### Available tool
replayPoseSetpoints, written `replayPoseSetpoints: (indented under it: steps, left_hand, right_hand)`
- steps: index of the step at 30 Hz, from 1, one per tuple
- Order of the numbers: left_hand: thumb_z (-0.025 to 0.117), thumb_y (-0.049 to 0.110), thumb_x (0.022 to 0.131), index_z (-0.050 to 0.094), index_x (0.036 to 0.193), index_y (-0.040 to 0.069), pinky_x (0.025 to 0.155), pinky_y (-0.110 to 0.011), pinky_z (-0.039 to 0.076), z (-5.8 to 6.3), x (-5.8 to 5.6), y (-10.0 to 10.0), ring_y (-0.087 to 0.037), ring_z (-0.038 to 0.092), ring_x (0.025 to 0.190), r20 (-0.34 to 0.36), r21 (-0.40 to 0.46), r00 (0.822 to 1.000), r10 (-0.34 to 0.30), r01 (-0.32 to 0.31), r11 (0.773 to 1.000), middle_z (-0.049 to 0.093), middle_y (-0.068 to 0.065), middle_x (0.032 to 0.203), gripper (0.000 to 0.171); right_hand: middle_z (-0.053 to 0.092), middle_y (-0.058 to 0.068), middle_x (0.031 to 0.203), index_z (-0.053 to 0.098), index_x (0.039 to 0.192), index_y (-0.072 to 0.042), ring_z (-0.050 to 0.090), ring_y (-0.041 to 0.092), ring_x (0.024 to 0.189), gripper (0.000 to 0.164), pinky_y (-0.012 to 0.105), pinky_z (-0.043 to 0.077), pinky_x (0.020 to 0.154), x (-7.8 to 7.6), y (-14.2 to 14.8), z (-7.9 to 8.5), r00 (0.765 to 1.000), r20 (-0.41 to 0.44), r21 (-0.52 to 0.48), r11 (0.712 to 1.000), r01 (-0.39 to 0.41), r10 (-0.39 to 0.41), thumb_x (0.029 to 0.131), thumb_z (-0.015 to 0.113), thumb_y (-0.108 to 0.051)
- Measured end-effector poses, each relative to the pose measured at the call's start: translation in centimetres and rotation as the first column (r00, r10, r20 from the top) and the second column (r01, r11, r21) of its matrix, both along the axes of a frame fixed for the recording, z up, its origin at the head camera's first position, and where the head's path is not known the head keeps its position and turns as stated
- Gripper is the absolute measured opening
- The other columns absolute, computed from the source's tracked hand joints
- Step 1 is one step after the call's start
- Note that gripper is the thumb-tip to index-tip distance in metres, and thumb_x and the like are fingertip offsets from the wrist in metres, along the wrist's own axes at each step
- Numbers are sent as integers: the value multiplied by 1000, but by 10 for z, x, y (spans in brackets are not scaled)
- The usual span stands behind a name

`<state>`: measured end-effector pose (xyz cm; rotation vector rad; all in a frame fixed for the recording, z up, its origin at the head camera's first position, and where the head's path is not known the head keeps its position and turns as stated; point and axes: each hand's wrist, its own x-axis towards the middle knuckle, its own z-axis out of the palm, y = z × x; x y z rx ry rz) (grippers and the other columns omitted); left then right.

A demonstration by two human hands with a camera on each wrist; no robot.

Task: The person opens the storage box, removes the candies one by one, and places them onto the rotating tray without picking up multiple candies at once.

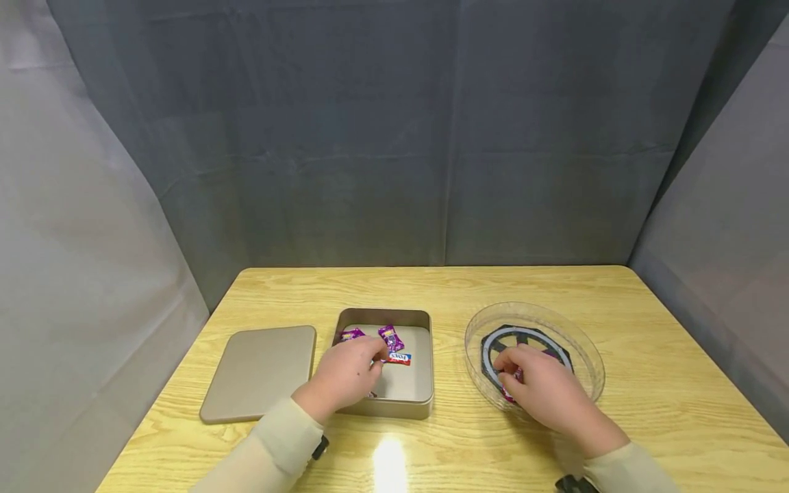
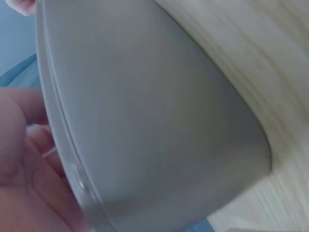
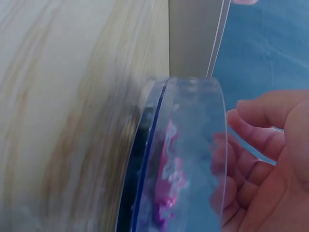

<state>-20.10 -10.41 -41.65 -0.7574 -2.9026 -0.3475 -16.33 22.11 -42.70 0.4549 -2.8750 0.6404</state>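
Note:
My left hand [image 1: 346,373] reaches over the near left side of a square metal tin [image 1: 394,409], fingers loosely bent inside it. Purple-wrapped candies [image 1: 391,337] lie in the tin, with a blue, white and red wrapped candy [image 1: 401,359] right at my fingertips. From the left wrist, the tin's wall [image 2: 145,116] hides those fingertips. My right hand [image 1: 545,387] bends over the near rim of a clear round container [image 1: 582,335]. Its thumb and forefinger stand slightly apart, above a pink-purple wrapped candy [image 1: 509,394]. The right wrist view shows pink wrappers [image 3: 168,181] through the clear wall.
A flat metal lid [image 1: 259,373] lies left of the tin on the wooden table [image 1: 450,452]. A black and pale spoked disc [image 1: 524,337] shows at the container's bottom. Grey cloth [image 1: 345,137] hangs behind the table and at both sides.

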Motion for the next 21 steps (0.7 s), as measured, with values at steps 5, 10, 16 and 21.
replayPoseSetpoints:
  steps: [5, 10, 16, 21]
  left_hand:
    - [65, 15, 84, 66, 97, 17, 61, -35, 52, -2, -4, -5, -10, 58, 74, 27, -90, 998, 61, -58, 994, 65, 8, 84, 12]
    - [65, 17, 84, 66, 101, 15, 69, -38, 53, -9, -7, -7, -15, 59, 81, 39, -145, 998, 57, -51, 988, 66, 3, 89, 17]
    - [68, 19, 82, 67, 108, 14, 76, -43, 53, -15, -12, -8, -20, 58, 91, 74, -189, 995, 62, -47, 981, 66, -2, 99, 27]
    - [67, 18, 83, 69, 107, 14, 77, -44, 53, -16, -17, -5, -21, 58, 93, 69, -232, 996, 56, -39, 972, 67, -2, 98, 24]
  right_hand:
    - [59, -11, 85, 65, 93, -22, 52, 3, 70, 10, 30, 47, 59, -1, -6, 1, 1000, 11, -20, 1000, 2, -2, 85, 69, -19]
    - [57, -11, 83, 64, 94, -23, 50, 4, 66, 9, 30, 45, 56, -1, -10, 3, 999, 36, -44, 999, 1, 0, 86, 68, -19]
    - [54, -12, 80, 63, 93, -26, 49, 2, 59, 9, 29, 44, 53, -1, -11, 3, 999, 36, -47, 999, -2, 4, 87, 67, -21]
    - [54, -12, 78, 63, 93, -26, 48, 2, 58, 9, 29, 44, 53, -2, -10, 2, 999, 39, -51, 999, -4, 6, 87, 67, -21]
